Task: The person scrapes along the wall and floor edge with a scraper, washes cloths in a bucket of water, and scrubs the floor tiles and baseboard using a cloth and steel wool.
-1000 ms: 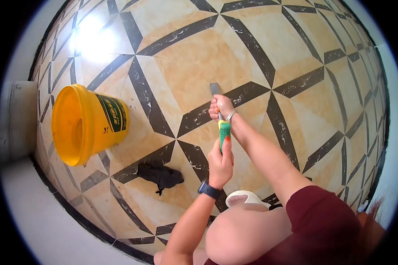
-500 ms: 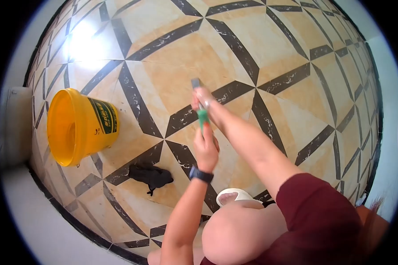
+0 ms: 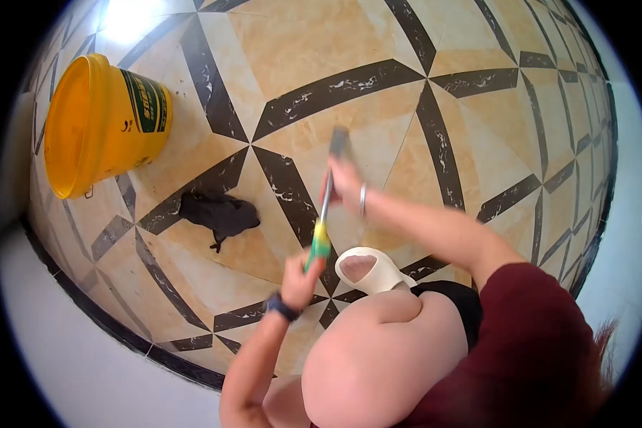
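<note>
My left hand point(image 3: 299, 278), with a dark watch on its wrist, is closed around the green-and-yellow handle point(image 3: 321, 244) of a tool. From that handle a thin metal shaft point(image 3: 327, 196) runs up to a grey head point(image 3: 339, 141). My right hand point(image 3: 346, 180), wearing a bracelet, wraps the shaft just below the head. Motion blurs the head, so its exact kind cannot be made out. The tool is over the tiled floor; whether its head touches the tiles is unclear.
A yellow bucket point(image 3: 132, 125) with a dark green label lies tipped on its side at the left. Between it and my hands is a crumpled black cloth point(image 3: 220, 212). My foot in a white slipper point(image 3: 378, 274) is close below the tool. White walls edge the floor.
Both hands have drawn the tool down and closer to my body. The view has also shifted, so the bucket and cloth appear higher and farther left.
</note>
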`<state>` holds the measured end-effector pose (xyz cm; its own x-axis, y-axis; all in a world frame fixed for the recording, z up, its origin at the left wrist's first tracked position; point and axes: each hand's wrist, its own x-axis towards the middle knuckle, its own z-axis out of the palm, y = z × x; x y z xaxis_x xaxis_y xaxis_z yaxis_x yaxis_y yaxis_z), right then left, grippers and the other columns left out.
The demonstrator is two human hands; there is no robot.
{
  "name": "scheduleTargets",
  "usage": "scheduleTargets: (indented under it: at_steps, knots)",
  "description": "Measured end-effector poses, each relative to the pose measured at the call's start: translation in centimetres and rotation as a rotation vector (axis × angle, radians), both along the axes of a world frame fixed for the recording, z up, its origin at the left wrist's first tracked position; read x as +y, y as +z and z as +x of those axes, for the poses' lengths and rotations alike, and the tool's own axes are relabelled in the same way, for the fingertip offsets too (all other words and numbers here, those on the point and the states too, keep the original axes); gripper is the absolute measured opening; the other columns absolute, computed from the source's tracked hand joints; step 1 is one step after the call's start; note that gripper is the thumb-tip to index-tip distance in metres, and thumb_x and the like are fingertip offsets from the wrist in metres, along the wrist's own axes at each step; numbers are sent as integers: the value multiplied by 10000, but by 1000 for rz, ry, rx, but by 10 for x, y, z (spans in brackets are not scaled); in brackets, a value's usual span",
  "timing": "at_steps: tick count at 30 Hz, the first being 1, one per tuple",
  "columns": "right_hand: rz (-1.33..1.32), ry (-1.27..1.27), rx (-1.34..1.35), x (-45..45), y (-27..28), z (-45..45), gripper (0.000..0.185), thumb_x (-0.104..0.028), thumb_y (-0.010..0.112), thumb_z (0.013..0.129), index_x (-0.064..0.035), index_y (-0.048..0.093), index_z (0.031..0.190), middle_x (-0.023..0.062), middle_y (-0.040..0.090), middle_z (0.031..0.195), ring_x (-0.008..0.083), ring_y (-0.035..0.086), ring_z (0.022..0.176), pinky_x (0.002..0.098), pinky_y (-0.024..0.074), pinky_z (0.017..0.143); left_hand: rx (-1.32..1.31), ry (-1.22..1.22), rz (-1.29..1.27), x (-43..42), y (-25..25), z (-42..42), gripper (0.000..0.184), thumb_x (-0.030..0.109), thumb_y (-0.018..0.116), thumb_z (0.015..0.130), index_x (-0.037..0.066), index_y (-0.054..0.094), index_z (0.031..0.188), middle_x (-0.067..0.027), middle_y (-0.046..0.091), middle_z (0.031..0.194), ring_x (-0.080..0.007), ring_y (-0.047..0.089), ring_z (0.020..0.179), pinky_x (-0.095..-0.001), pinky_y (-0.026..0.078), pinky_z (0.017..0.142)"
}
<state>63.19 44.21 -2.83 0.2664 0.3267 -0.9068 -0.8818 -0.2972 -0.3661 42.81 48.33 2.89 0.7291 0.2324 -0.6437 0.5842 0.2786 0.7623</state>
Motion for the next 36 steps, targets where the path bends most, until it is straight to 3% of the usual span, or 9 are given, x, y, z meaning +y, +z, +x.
scheduleTargets:
  at_steps: [6,9,19,21,25,28,29,33,36]
  knots:
    - [-227,-89,-111,-53,5,-70,517,-452,304,915,-67,425,592,82,429,438,217,443,332,362,361,320,-3,-219,98,-25,45,-33,254,270,590,813,21,634,832,-169,578,633,-283,592,571,-330,458,558]
    - [-170,-250,-42,-54,7,-45,491,-410,324,909,-82,382,549,59,371,419,201,385,314,355,317,316,63,-85,-8,-47,43,-11,341,317,573,845,-21,602,807,-144,526,563,-130,495,518,-318,439,526]
    - [-184,-194,-116,-37,-4,-49,485,-453,309,920,-101,405,600,35,389,463,189,430,380,336,379,387,-86,65,56,-55,11,-42,415,350,521,882,7,541,650,-45,423,473,-81,416,484,-305,353,432]
    - [-40,-167,-87,-20,9,-40,498,-480,295,930,-103,440,638,34,427,494,192,477,428,335,406,424,-96,189,153,-29,23,-29,420,355,522,877,18,516,626,-85,408,468,-117,429,434,-305,341,426]
    - [403,109,-85,48,13,-47,408,-417,413,913,-45,564,837,104,597,763,244,602,711,359,483,644,-236,-142,969,20,52,-86,294,251,699,703,40,495,703,-114,481,556,-294,493,477,-357,386,453]
    - [200,759,-1516,89,-2,-70,400,-397,474,874,-14,569,940,192,560,1055,282,558,962,402,447,811,-64,-174,1174,34,69,-168,290,119,733,571,63,494,725,-128,496,614,-333,509,535,-403,404,471]
    - [351,918,-1353,100,-2,-77,433,-387,520,845,-18,554,1069,217,393,1292,315,408,1173,420,345,960,-4,-166,1218,33,65,-202,285,109,732,581,64,492,729,-132,499,619,-338,511,539,-407,408,472]
    - [599,1186,-1932,138,-14,-122,554,-418,553,815,-88,452,1248,191,284,1383,385,249,1270,480,292,991,494,-55,1106,31,51,-287,251,162,717,704,66,499,784,-144,522,635,-355,532,561,-412,424,479]
    - [531,1576,-1937,157,-28,-142,496,-395,529,823,-88,485,1210,143,384,1316,357,277,1252,481,281,998,686,-87,1143,21,35,-326,230,216,677,755,68,511,816,-135,537,631,-352,545,576,-422,436,500]
